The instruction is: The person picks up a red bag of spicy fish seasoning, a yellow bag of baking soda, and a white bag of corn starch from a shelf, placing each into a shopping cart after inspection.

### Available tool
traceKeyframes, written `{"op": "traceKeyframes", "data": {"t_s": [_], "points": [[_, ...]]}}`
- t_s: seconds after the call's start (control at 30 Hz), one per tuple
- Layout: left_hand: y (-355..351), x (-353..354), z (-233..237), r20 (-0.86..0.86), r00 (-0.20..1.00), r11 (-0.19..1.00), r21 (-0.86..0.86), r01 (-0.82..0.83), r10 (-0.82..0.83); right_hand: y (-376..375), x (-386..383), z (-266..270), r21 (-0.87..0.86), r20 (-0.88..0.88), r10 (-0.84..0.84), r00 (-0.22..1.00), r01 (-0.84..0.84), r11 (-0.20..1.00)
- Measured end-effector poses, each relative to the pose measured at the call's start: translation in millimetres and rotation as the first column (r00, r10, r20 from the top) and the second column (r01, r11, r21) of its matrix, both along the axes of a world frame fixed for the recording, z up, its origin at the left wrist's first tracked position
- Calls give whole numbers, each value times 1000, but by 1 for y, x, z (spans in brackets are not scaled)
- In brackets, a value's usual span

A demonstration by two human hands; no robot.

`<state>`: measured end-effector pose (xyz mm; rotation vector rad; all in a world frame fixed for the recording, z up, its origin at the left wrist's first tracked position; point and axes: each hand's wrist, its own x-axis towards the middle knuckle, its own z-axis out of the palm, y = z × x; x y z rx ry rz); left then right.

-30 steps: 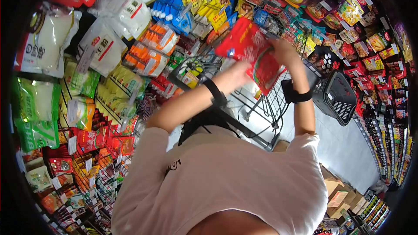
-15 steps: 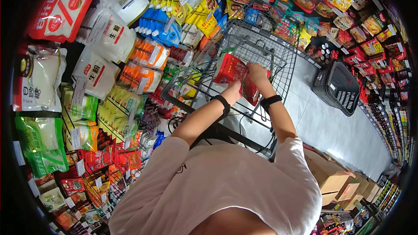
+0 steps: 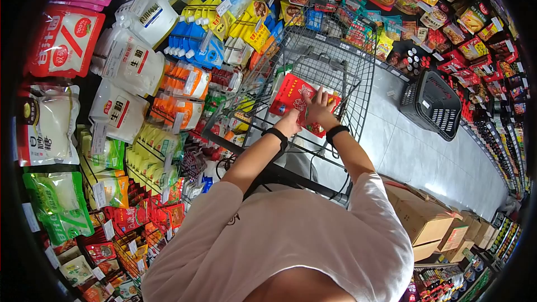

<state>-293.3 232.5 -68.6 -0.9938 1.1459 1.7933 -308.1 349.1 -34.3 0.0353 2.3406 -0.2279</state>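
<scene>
A red packet (image 3: 291, 93) with pale print lies flat above the near part of the wire shopping cart (image 3: 366, 86). My left hand (image 3: 289, 122) grips its lower edge, the thumb on top and the other fingers mostly hidden. On the packet's right half my right hand (image 3: 320, 108) rests with fingers spread, touching its face. Part of the print is covered by that hand. Each wrist wears a black band.
Shelves on my left carry white starch bags (image 3: 127, 109), blue spouted pouches (image 3: 196, 45) and orange packs (image 3: 182, 109). A dark shopping basket (image 3: 430, 106) stands on the tiled floor (image 3: 400, 145) to the right. Cardboard boxes (image 3: 414, 218) are stacked at the lower right.
The red packet has gone from tilted and bent to lying flatter, its face turned up. My right hand has opened from a grip to spread fingers on it. The left hand shifted slightly left.
</scene>
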Motion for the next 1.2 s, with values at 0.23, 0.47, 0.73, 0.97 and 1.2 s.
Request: {"op": "traceKeyframes", "data": {"t_s": [0.23,0.47,0.73,0.97,1.2], "points": [[-22,-1,-6,-369,851,917,-10,399,-374,-12,10,-44,169,-107,94,990,-75,983],[-31,-14,-4,-290,868,853,226,471,-403,-18,12,-34,262,-89,153,984,-125,957],[-82,-16,126,-480,767,827,138,546,-426,-31,17,-7,281,-47,123,991,-105,954],[-203,15,186,-714,700,977,156,143,12,-28,2,-84,268,-267,228,936,-156,951],[-316,90,201,-672,647,902,73,-425,359,-25,-4,-93,322,-170,174,970,-112,940]]}}
